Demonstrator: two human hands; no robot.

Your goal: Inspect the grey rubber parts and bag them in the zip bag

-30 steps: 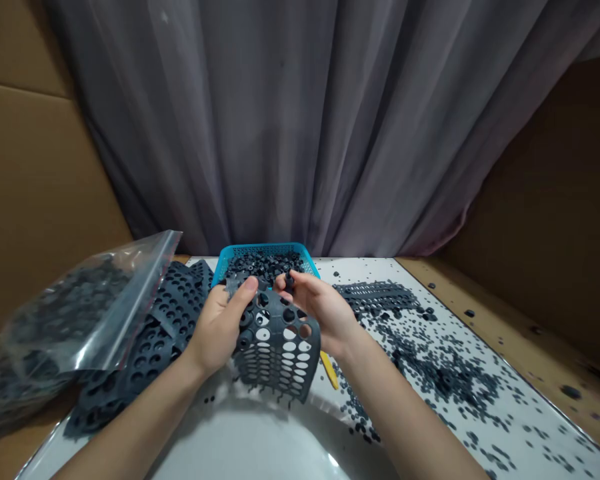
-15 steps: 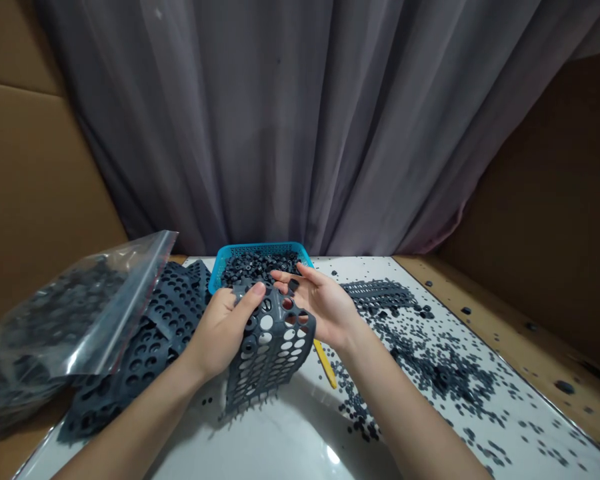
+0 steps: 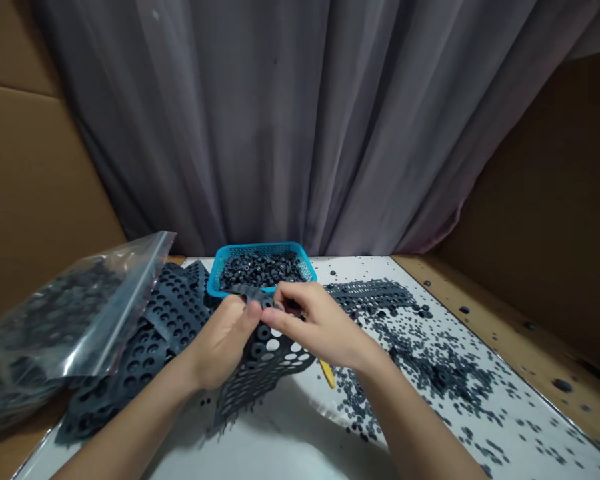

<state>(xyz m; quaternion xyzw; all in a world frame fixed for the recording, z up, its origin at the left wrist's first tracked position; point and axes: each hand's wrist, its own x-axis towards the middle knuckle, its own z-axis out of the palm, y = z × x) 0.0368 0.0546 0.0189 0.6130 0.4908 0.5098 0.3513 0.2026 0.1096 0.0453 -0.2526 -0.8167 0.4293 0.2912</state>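
A dark grey rubber sheet (image 3: 265, 377) punched with rows of round holes hangs tilted above the white table. My left hand (image 3: 223, 343) is closed on its upper left edge, thumb on top. A few round rubber plugs (image 3: 263, 332) still fill holes close to that thumb. Thumb and index finger of my right hand (image 3: 320, 327) pinch at the sheet's upper edge, right beside the left thumb; what lies between the fingertips is mostly hidden. Just behind both hands stands a blue plastic basket (image 3: 213, 283) holding many small black rubber pieces.
Unpunched rubber sheets (image 3: 173, 307) are stacked at left, beside a clear zip bag (image 3: 80, 313) of black pieces. A yellow-handled tool (image 3: 327, 375) lies under my right wrist. At right are a punched-out sheet (image 3: 375, 293) and scattered black bits (image 3: 440, 373). Cardboard walls (image 3: 545, 167) flank the table.
My right hand, spread with a small dark piece at its fingers before, has come in to the sheet's top edge and closed in a pinch. The sheet has tipped flatter.
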